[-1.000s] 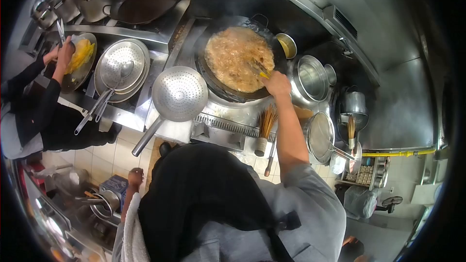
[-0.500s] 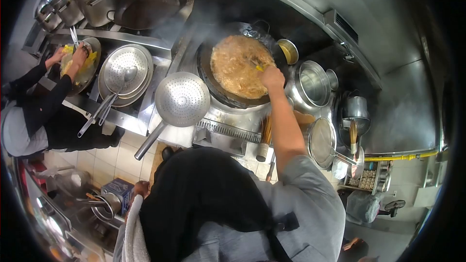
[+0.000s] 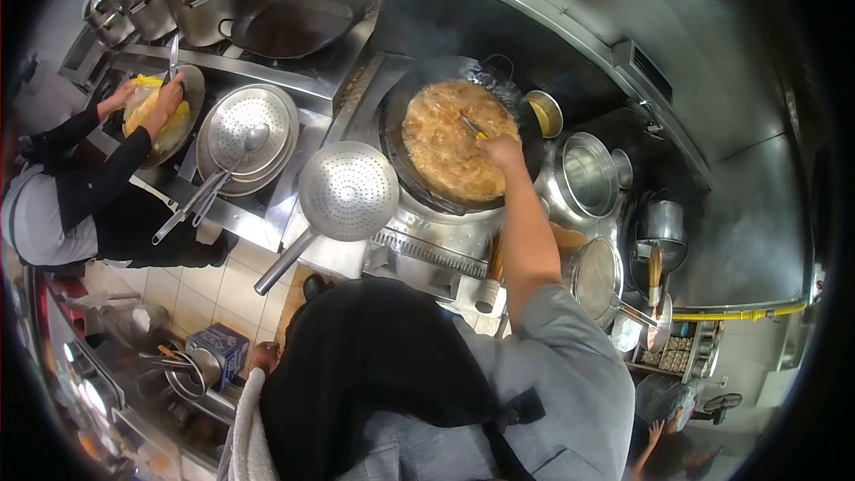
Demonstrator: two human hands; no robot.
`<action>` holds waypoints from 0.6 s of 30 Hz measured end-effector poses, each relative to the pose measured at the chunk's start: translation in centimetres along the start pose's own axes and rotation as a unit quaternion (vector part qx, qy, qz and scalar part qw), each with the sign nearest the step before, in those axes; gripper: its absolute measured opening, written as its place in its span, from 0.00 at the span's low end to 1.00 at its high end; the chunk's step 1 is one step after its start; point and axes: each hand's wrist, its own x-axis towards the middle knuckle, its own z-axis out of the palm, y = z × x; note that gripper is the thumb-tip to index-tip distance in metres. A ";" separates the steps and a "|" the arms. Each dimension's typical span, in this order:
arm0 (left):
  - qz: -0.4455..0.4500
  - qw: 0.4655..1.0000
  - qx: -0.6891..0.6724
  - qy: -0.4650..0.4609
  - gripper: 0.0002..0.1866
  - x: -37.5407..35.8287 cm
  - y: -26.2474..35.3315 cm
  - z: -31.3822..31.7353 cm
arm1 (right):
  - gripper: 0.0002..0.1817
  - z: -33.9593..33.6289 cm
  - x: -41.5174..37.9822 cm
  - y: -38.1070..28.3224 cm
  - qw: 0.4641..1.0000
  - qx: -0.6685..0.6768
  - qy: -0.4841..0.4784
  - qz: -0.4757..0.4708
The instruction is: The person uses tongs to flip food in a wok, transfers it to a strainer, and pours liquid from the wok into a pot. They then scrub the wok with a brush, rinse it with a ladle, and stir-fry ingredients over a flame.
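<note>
My right hand is closed around tongs with a yellow grip, reaching over a large wok. The tongs' tip dips into bubbling, foaming brown oil that covers whatever is beneath. My left hand hangs low beside my black apron, mostly hidden, and its fingers cannot be made out. Nearest the wok on the left is a perforated strainer with its handle toward me. On the right stand a small pot with yellow liquid and a metal pot.
At far left a co-worker's hands hold a bladed tool and yellow food over a pan. Stacked strainers sit beside them. A large dark pan stands behind. A mesh sieve juts out at right; a blue box is below.
My right hand has drawn the tongs slightly toward the wok's middle. The whole view has shifted a little, and the steam over the wok looks thinner. The co-worker's hands have moved over the pan.
</note>
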 end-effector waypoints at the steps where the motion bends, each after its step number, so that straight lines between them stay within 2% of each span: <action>1: -0.030 0.999 -0.031 0.000 0.10 0.0 0.0 0.4 | 0.28 0.0 -0.1 -0.1 1.000 0.000 0.000 0.000; 3: -0.105 0.982 -0.157 0.024 0.10 0.6 -1.0 0.7 | 0.27 -0.7 -0.3 -1.2 0.994 -0.078 0.053 -0.058; 5: -0.130 0.970 -0.204 0.032 0.11 1.2 -1.8 0.5 | 0.27 -3.1 -2.2 -1.7 0.996 -0.049 0.057 -0.051; 7: 0.009 0.999 -0.040 -0.008 0.10 0.8 -1.1 -1.3 | 0.28 -5.8 -4.2 -2.6 0.997 -0.022 0.060 -0.041; 8: 0.009 0.999 -0.039 -0.010 0.10 0.5 -0.3 -1.4 | 0.28 -6.8 -5.1 -3.2 0.997 -0.055 0.054 -0.025; 10: -0.074 0.997 0.019 0.010 0.11 0.0 1.7 -1.2 | 0.29 -7.9 -6.8 -4.5 0.995 -0.086 0.049 -0.006; 14: -0.043 0.992 0.114 -0.035 0.11 4.1 0.1 -2.0 | 0.29 -4.4 -7.0 -8.7 0.990 -0.143 0.006 -0.004; 16: 0.161 0.973 0.166 -0.009 0.10 5.0 -0.8 -1.8 | 0.29 -1.3 -5.2 -9.2 0.985 -0.170 -0.007 0.006; 17: 0.161 0.972 0.170 -0.012 0.10 5.1 -1.2 -1.5 | 0.28 0.2 -4.2 -9.0 0.985 -0.172 -0.001 0.031; 18: 0.219 0.970 0.109 -0.003 0.10 5.4 -1.2 -1.5 | 0.27 0.8 -3.7 -8.9 0.983 -0.173 0.006 0.053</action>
